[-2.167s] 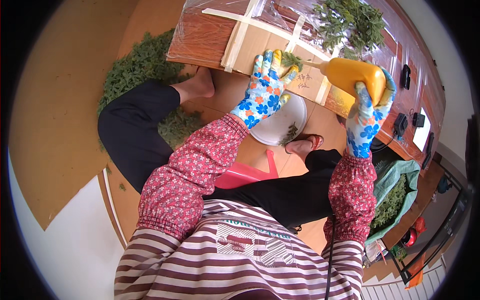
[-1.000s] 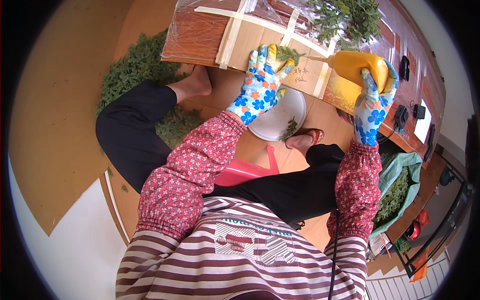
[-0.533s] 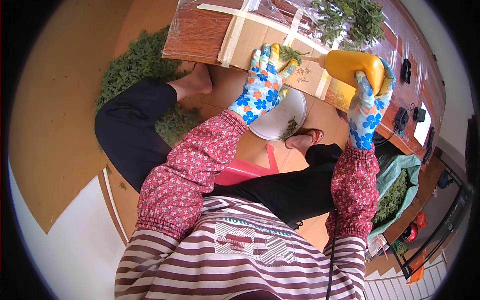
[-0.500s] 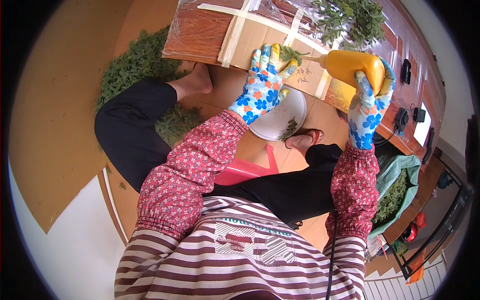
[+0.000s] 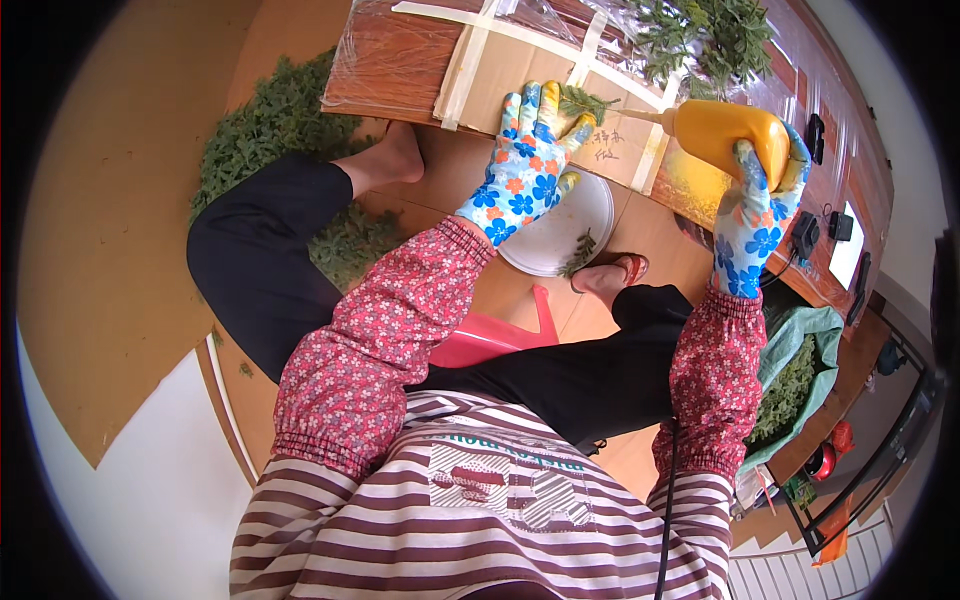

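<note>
My left hand (image 5: 525,165), in a floral work glove with yellow fingertips, lies on the taped cardboard (image 5: 520,75) at the table's near edge, fingers stretched and apart. A small green sprig (image 5: 585,103) lies by its fingertips, partly hidden by them. In my right hand (image 5: 755,210), gloved alike, is a yellow squeeze bottle (image 5: 725,135), tilted on its side. The bottle's thin nozzle (image 5: 645,116) points left toward the sprig. Whether the nozzle's tip touches the sprig I cannot tell.
More green sprigs (image 5: 710,45) are piled at the table's back. A white round lid or basin (image 5: 545,240) and a pink stool (image 5: 490,340) are below. Greenery (image 5: 260,130) heaps on the floor at left; a green sack (image 5: 815,350) of it stands at right. Black devices (image 5: 805,235) lie on the table.
My right hand has moved a little to the right with the yellow bottle, drawing the nozzle back from the sprig. My left hand has hardly moved.
</note>
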`<state>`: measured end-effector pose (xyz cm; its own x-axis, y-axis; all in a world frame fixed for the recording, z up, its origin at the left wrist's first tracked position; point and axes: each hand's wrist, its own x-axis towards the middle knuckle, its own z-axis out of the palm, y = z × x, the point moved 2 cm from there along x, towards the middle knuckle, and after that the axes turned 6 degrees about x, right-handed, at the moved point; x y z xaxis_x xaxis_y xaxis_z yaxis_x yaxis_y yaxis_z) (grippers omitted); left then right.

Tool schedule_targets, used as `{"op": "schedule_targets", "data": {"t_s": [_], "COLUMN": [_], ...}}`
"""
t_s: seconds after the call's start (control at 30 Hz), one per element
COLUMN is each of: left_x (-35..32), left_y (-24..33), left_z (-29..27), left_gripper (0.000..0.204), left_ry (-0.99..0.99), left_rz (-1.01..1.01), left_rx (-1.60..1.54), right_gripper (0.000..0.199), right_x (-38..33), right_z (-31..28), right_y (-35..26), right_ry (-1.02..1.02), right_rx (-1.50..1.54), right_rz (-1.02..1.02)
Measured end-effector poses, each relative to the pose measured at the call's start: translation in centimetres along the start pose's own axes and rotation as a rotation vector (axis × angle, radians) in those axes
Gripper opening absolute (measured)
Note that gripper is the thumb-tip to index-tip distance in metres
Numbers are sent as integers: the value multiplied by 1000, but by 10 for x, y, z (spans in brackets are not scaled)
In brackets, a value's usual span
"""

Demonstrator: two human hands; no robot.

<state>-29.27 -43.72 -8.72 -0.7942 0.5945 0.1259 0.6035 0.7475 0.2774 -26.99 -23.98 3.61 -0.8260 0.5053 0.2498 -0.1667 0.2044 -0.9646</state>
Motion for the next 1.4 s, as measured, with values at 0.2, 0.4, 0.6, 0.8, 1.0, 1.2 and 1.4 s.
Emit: {"op": "schedule_targets", "data": {"t_s": [0.2,0.4,0.6,0.8,1.0,1.2,1.4], "left_x": [-1,-1,-1,-2,-3,-2,3], "left_y": [0,0,-1,-1,-1,-6,-10], "left_z": [1,-1,0,1,2,-2,-24], "left_gripper": [67,67,66,65,65,61,41], "left_ry": [-32,-80,-23,-27,-57,-24,171], "left_rz": [1,-3,13,-7,3,20,74], "left_rx": [-24,33,16,36,63,31,-23], "right_gripper": [43,41,38,36,40,34,33], "right_x": [2,7,4,6,0,16,20], "right_z": [3,-8,-3,-11,4,-15,-64], "right_y": [3,3,3,-2,8,9,9], "right_ry": [-34,-22,9,-34,-38,69,125], "right_rx": [18,-116,17,-220,-4,5,-10], "right_rz": [-11,-82,-34,-196,-28,-81,-58]}}
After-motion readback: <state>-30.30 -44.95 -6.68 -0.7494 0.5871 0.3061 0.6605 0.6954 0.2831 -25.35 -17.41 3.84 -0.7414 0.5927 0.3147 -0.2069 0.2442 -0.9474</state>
